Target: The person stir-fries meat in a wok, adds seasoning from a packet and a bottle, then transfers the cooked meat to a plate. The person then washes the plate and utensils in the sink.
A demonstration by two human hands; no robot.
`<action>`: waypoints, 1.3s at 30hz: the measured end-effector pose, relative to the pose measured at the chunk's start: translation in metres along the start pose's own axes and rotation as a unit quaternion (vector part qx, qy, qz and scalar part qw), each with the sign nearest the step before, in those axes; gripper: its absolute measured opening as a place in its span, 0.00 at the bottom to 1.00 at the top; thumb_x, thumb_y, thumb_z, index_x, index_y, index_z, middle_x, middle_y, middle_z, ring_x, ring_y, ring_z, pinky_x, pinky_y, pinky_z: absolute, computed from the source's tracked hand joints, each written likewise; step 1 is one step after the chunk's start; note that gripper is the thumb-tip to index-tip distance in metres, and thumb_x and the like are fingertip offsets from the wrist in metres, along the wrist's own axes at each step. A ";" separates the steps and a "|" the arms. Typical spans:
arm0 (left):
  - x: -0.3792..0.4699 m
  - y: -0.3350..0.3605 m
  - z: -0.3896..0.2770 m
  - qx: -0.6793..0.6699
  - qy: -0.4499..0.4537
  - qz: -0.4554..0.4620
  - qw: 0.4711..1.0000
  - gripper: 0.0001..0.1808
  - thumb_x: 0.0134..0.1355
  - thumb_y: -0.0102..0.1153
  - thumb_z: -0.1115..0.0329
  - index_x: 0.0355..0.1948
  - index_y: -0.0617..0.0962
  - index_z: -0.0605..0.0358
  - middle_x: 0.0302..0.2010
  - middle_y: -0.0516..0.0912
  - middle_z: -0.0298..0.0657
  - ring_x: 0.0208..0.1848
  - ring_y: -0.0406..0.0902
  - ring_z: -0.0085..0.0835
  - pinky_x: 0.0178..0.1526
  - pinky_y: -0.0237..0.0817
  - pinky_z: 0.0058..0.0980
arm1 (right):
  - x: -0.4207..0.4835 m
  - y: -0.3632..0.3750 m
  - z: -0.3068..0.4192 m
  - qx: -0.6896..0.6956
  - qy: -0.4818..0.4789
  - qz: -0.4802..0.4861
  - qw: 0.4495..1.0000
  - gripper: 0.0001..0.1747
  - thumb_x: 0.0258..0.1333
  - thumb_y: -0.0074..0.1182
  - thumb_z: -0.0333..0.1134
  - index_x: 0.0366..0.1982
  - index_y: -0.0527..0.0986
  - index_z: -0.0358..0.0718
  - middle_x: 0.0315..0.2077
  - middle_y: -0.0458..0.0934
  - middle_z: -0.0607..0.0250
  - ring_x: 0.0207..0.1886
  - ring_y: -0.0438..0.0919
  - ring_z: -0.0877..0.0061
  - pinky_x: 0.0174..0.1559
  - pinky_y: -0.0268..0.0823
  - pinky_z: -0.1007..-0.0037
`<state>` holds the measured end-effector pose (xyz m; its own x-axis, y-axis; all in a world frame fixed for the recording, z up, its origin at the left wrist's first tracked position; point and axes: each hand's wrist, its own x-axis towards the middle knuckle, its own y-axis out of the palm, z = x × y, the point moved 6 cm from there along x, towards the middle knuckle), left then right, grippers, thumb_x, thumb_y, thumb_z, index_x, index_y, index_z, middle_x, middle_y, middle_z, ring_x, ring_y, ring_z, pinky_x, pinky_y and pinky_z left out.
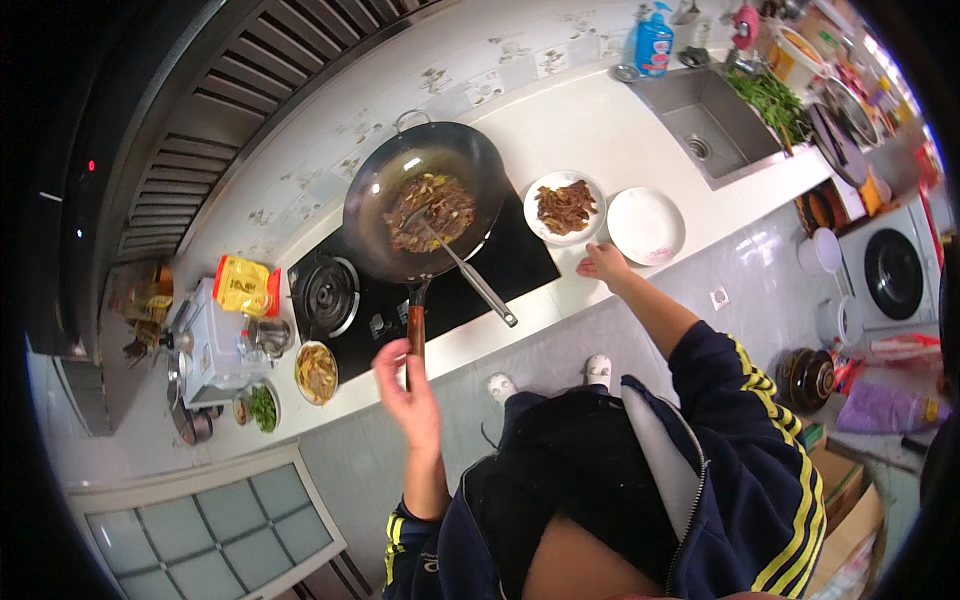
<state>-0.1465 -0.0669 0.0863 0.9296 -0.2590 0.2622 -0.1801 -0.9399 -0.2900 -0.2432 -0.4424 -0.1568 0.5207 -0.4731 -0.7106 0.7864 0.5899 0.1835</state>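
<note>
My left hand (411, 409) is at the end of the wooden handle (416, 322) of a large wok (375, 202). Its fingers look apart and curled loosely beside the handle, not wrapped round it. Inside the wok lie sliced meat and chopped seasonings (442, 202), with a metal spatula (476, 285) resting in them and leaning over the near rim. My right hand (606, 266) reaches, fingers spread and holding nothing, to the near side of two white plates. The left plate (531, 217) bears cooked brown meat slices (566, 208); the right plate (646, 225) is bare.
The wok sits on the right of a black gas hob (517, 262); a free burner (326, 296) is at left. Nearby stand a bowl of sliced food (316, 373), chopped greens (262, 409) and a yellow bag (244, 285). At right are a steel sink (705, 124) and a blue pump bottle (654, 45).
</note>
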 end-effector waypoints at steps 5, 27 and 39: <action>-0.046 0.079 0.028 -0.153 -0.288 0.116 0.938 0.12 0.65 0.56 0.65 0.47 0.74 0.57 0.47 0.78 0.38 0.50 0.74 0.29 0.56 0.64 0.28 | 0.056 0.012 -0.001 0.164 -0.015 -0.038 0.986 0.18 0.63 0.42 0.26 0.53 0.61 0.26 0.45 0.73 0.43 0.41 0.81 0.61 0.45 0.80 0.66; -0.007 0.110 0.071 -0.324 -0.405 0.191 0.834 0.10 0.67 0.52 0.62 0.38 0.72 0.58 0.31 0.80 0.41 0.31 0.79 0.27 0.33 0.74 0.25 | -0.118 0.257 0.283 -0.659 -0.600 -0.068 0.448 0.12 0.53 0.45 0.27 0.41 0.69 0.32 0.25 0.79 0.46 0.34 0.80 0.52 0.36 0.71 0.54; 0.044 0.030 -0.025 0.081 0.162 0.078 0.980 0.21 0.54 0.58 0.78 0.51 0.72 0.63 0.48 0.75 0.50 0.51 0.73 0.46 0.53 0.65 0.35 | -0.088 0.302 0.298 -0.513 -0.440 0.039 0.736 0.17 0.48 0.43 0.26 0.40 0.72 0.25 0.28 0.80 0.40 0.24 0.82 0.59 0.34 0.75 0.62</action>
<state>-0.1191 -0.1122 0.1122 0.7383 -0.4794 0.4745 -0.2352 -0.8422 -0.4851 0.0480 -0.4175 0.1633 0.9193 -0.3866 0.0738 0.3141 0.6076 -0.7295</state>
